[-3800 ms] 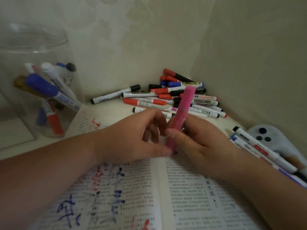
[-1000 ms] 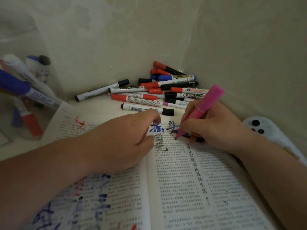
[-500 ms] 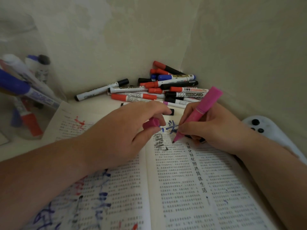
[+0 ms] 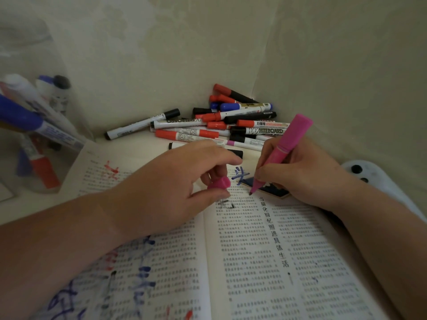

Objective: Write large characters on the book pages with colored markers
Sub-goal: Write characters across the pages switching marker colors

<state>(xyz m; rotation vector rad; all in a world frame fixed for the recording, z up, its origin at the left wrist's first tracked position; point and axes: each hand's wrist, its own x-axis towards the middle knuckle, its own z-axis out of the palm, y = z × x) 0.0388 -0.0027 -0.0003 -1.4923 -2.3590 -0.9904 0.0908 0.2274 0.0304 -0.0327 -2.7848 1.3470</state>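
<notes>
Right hand [image 4: 307, 174] grips pink marker [image 4: 284, 151], tip at top of book's [image 4: 254, 262] right page. Left hand [image 4: 173, 181] pinches cap [image 4: 219, 183] over book's gutter. We'd pin book flat and stroke broad, clear of blue character [image 4: 239, 175].

Bare forearms, a bare left hand [image 4: 161, 188] and a bare right hand [image 4: 307, 179]

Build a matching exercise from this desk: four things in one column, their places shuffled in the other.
1. pink marker
2. pink cap
3. marker pile
4. clear jar

A. far left, markers inside
B. pinched by the left hand
C. wall corner beyond the book
D. gripped by the right hand

Pairs: 1-D, 2-B, 3-C, 4-A.
</notes>
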